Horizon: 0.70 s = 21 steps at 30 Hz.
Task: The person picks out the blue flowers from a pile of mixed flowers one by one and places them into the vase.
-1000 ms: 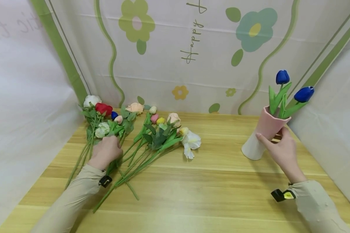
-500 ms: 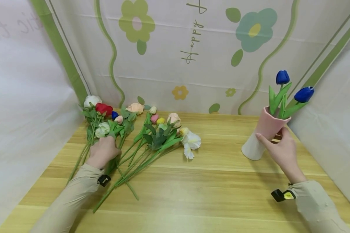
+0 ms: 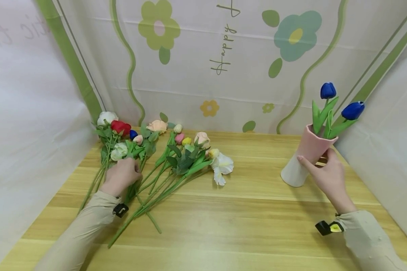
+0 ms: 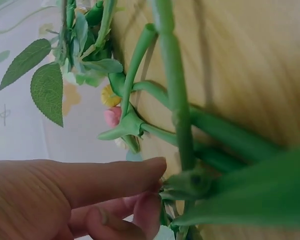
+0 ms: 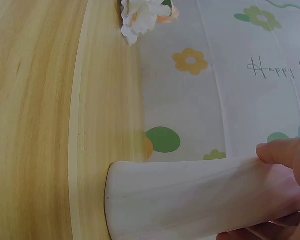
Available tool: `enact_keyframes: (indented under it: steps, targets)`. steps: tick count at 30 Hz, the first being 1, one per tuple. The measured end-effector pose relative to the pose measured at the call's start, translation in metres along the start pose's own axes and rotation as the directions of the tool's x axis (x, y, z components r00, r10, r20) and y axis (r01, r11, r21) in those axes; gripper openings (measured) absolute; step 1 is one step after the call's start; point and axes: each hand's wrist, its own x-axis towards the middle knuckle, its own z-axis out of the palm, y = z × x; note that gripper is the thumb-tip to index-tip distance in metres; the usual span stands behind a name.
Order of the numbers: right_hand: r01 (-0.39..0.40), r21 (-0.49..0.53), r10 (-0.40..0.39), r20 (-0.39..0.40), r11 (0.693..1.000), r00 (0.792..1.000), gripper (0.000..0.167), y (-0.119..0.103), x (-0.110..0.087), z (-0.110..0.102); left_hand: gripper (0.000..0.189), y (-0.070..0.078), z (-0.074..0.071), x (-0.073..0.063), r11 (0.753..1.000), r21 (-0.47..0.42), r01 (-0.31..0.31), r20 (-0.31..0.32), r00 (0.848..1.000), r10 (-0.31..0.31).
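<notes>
On the left, my left hand (image 3: 122, 176) reaches down among artificial flowers, its fingertips pinching at a green flower stem (image 4: 182, 145), as the left wrist view shows. Which bloom belongs to that stem cannot be told. A white-green flower (image 3: 119, 151) and a small pink tulip (image 3: 138, 140) lie just beyond the fingers. Over on the right, my right hand (image 3: 327, 177) grips a pink-and-white vase (image 3: 300, 165), thumb on the near side and fingers behind. The vase's base meets the table. Two blue tulips (image 3: 328, 90) with green leaves rise from its mouth.
More flowers lie on the wooden table (image 3: 244, 226): a red rose (image 3: 121, 128), a white rose (image 3: 107, 118), a peach rose (image 3: 157, 126) and a white iris-like bloom (image 3: 222, 165). Their long stems (image 3: 156, 205) cross toward the front. A printed curtain (image 3: 190, 75) closes off the back.
The left hand shifts very slightly among the stems and stays low there. The right hand and the vase keep their place.
</notes>
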Motion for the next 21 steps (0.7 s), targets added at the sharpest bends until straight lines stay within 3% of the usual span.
enact_keyframes:
  steps: [21]
  targets:
    - [-0.003,-0.001,0.003,0.005,1.000,1.000,0.068,0.0037,0.0003,0.0006,0.039,-0.0048,0.0051,0.0053,0.999,0.013,0.041,0.032,0.999,-0.041]
